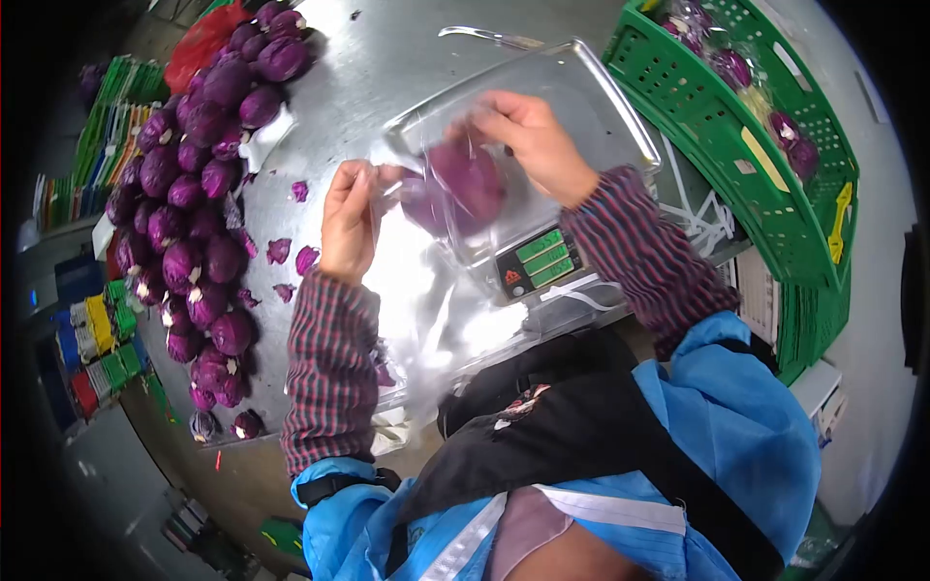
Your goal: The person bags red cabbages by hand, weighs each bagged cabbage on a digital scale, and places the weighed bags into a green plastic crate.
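Note:
A purple cabbage (470,189) shows through a clear plastic bag (434,300), in front of me over the metal pan of a scale (581,102). My left hand (347,223) is closed on the bag's left side, thumb against fingers. At the upper right of the cabbage, the fingers of my right hand (541,145) pinch the plastic, slightly blurred. Below the right wrist, the scale's green display (544,258) is lit. The bag hangs loosely down toward the table's front edge.
Many purple cabbages (184,194) are heaped on the left of the steel table (358,68), with torn leaves (279,251) beside them. A knife (489,37) lies behind the scale. On the right, a green crate (697,116) holds bagged cabbages. White strips (702,225) lie near it.

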